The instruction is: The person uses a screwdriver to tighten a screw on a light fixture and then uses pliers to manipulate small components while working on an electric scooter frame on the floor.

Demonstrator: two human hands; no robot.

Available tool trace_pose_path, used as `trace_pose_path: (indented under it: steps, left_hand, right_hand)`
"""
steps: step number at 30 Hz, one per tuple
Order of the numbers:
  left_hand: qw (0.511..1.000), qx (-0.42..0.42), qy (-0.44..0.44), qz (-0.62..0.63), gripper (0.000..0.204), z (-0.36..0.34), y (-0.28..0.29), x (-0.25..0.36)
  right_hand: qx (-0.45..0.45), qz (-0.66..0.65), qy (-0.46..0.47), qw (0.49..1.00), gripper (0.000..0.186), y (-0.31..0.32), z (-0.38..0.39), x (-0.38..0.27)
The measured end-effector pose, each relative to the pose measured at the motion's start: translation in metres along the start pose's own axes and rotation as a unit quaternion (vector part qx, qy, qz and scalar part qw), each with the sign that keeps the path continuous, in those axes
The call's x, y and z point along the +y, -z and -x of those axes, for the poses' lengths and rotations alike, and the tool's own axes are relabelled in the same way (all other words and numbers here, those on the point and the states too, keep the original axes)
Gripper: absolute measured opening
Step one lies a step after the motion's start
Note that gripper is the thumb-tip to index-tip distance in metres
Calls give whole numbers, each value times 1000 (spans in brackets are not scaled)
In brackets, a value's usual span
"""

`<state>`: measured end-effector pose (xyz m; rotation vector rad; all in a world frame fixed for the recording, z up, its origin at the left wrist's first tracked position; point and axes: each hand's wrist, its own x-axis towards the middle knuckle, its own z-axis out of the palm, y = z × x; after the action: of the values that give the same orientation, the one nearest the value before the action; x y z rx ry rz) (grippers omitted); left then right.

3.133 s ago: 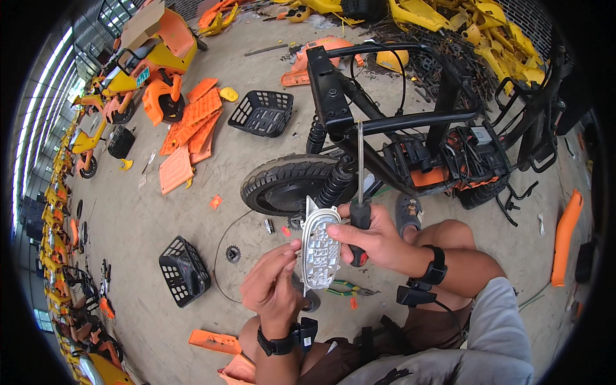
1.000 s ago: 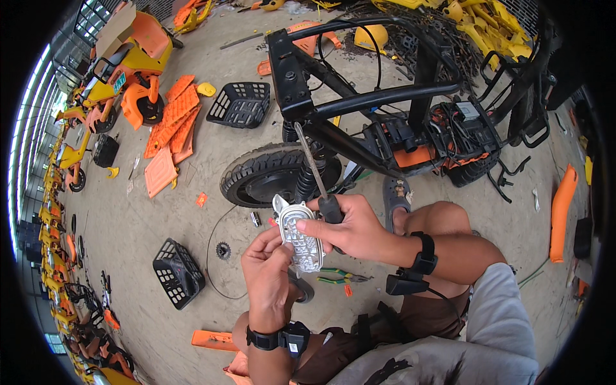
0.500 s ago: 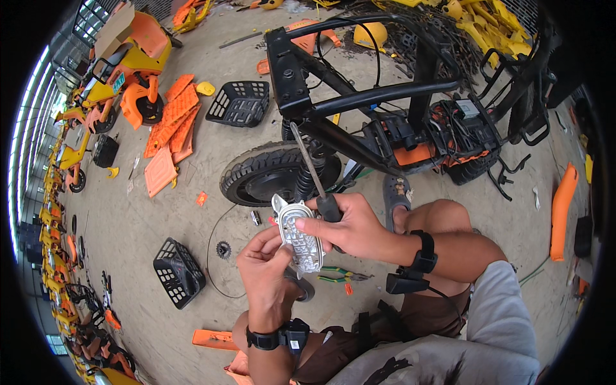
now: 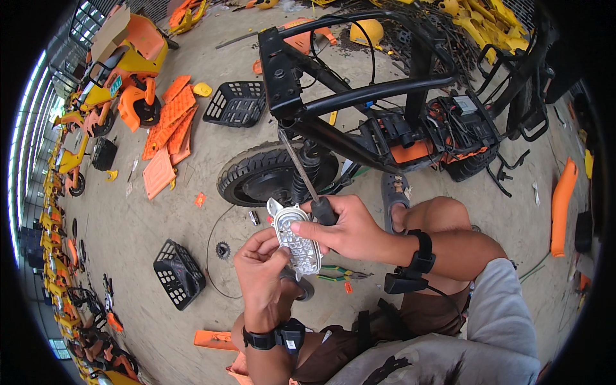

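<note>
An oval silver part (image 4: 300,247), resembling a lamp unit with small tabs round its rim, is held between my two hands. The fingers of my left hand (image 4: 262,260) pinch its left edge. My right hand (image 4: 350,228) grips the black handle of a long screwdriver (image 4: 300,165), and its thumb presses on the silver part's face. The screwdriver's shaft slants up and left, past the front shock absorber of a stripped black scooter frame (image 4: 366,99). Its tip lies near the frame's steering head in the picture; whether they touch I cannot tell.
The scooter's front wheel (image 4: 253,176) lies just beyond my hands. Pliers (image 4: 343,274) with green-yellow handles, a small sprocket (image 4: 222,249) and a socket (image 4: 254,217) are on the concrete. Black baskets (image 4: 179,273) and orange panels (image 4: 172,122) lie to the left, near a row of yellow scooters.
The scooter frame appears slightly further left as the view shifts. Both hands keep the same hold on the silver part and the screwdriver, with only slight movement.
</note>
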<state>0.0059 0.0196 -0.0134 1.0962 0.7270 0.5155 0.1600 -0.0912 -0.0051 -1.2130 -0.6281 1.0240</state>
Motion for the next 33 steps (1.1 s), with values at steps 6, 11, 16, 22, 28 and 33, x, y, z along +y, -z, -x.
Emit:
trace_pose_path:
  steps: [6,11,16,22,28,33]
  left_hand:
    - [1000,-5,-3,-10,33,1,-2,0]
    - [1000,-4,2,-16,34,1,-2,1]
    - [1000,8,-2,-9,34,2,-4,1]
    - [1000,8,-5,-26,33,2,-5,1]
    - [992,31,-40,-112,31,6,-13,8]
    - [990,20,-42,-130,30,7,-12,10]
  right_hand:
    - [0,4,-4,1000,27,1,0,1]
    - [7,6,11,1000,30,0,2,0]
    - [6,8,12,1000,30,0,1,-1]
    - [10,17,25,1000,24,1,0,3]
    - [-2,15,3,1000,29,1,0,4]
    - [5,21,-7,1000,25,1,1,2]
